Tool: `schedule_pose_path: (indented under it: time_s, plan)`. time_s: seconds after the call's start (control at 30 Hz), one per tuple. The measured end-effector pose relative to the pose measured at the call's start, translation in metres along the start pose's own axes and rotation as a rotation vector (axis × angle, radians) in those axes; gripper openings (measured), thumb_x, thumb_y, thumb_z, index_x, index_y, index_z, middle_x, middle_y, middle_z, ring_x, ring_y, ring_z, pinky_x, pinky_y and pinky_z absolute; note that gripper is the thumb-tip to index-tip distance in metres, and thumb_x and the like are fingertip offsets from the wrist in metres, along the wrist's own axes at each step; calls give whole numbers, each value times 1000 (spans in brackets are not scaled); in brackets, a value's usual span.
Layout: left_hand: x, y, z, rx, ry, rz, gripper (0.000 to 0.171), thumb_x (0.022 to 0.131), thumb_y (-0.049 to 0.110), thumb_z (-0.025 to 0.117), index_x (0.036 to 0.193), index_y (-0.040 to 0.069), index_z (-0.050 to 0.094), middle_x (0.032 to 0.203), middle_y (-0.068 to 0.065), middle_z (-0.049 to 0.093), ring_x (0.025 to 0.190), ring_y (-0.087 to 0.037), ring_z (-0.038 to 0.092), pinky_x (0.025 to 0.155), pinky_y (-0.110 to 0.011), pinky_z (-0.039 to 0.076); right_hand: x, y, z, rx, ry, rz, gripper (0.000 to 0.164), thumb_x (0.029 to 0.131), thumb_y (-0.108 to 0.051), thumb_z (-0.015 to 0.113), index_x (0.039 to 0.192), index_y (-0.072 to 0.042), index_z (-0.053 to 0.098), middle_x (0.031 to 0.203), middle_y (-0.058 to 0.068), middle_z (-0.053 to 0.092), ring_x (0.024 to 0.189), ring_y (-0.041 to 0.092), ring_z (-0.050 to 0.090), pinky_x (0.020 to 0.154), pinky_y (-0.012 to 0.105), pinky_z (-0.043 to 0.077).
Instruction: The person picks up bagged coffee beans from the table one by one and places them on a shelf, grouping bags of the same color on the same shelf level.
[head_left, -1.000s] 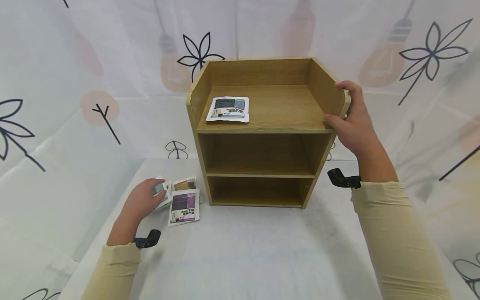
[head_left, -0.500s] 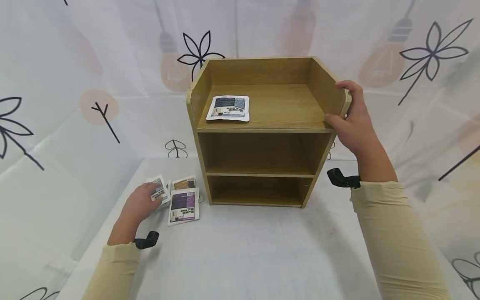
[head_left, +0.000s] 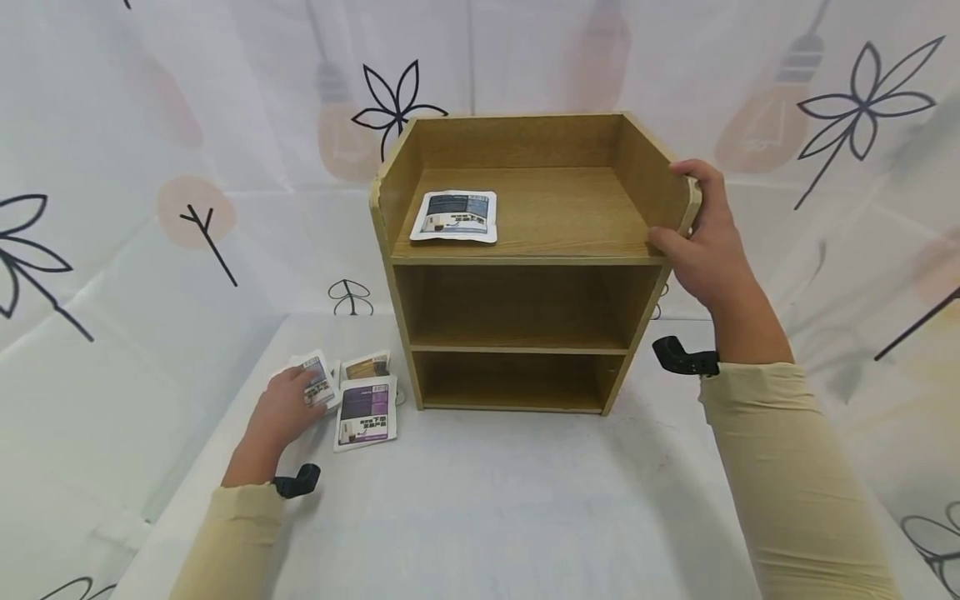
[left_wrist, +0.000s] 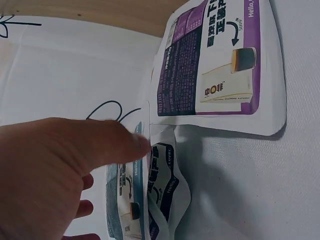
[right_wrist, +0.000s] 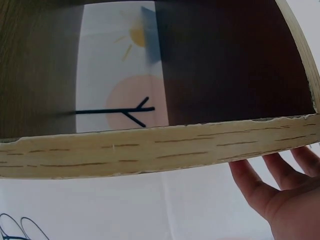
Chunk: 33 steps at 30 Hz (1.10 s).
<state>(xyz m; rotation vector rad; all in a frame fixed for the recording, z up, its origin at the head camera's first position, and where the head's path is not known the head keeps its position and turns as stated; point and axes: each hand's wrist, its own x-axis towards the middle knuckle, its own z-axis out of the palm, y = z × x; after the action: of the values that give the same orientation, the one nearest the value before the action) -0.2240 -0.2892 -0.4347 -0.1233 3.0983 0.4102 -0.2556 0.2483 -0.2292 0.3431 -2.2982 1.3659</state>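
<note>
At the left of the head view, my left hand (head_left: 282, 410) grips a flat white and teal coffee packet (head_left: 318, 377) by its edges. In the left wrist view the thumb lies along the near edge of that packet (left_wrist: 131, 190), with the other fingers at its far side. Another packet with a dark label (left_wrist: 162, 185) stands tilted behind it. A purple-labelled packet (head_left: 366, 413) lies close to the right, overlapping a brown-labelled one (head_left: 367, 365). My right hand (head_left: 708, 242) holds the right side panel of a wooden shelf unit (head_left: 562, 208), thumb inside, fingers outside.
One blue-labelled packet (head_left: 454, 217) lies on the unit's top board, towards the left. Below it are two compartments, divided by a middle board (head_left: 517, 349). The unit stands on a white-covered table (head_left: 495, 500), against a patterned cloth backdrop (head_left: 247, 100).
The teal packet now shows more of its face beneath my left fingers, turned slightly from before. My left hand has shifted only a little; the right hand keeps its hold on the panel.
</note>
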Motion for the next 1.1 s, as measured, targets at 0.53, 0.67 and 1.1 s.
schedule_pose_path:
  time_s: [0.53, 0.67, 1.1]
  plan:
    - [0, 0, 7, -15, -52, 13, 65, 85, 22, 71, 141, 2, 45, 146, -29, 35, 135, -50, 33, 108, -62, 34, -1, 0, 0, -3, 2, -4, 70, 89, -5, 52, 142, -42, 24, 151, 8, 22, 132, 33, 33, 98, 72, 38]
    - [1, -1, 6, -27, -76, -2, 63, 86, 17, 65, 142, 1, 42, 148, -28, 35, 136, -49, 33, 108, -62, 34, -1, 0, 0, -1, 4, -9, 70, 89, -5, 51, 142, -42, 24, 151, 8, 23, 132, 33, 34, 98, 71, 38]
    - [-3, 1, -9, -38, -37, -21, 43, 94, 9, 50, 136, 0, 48, 137, -27, 48, 128, -45, 45, 102, -59, 42, -2, 0, 0, 8, 4, -29, 70, 88, -5, 51, 142, -41, 25, 150, 8, 24, 130, 33, 35, 97, 72, 38]
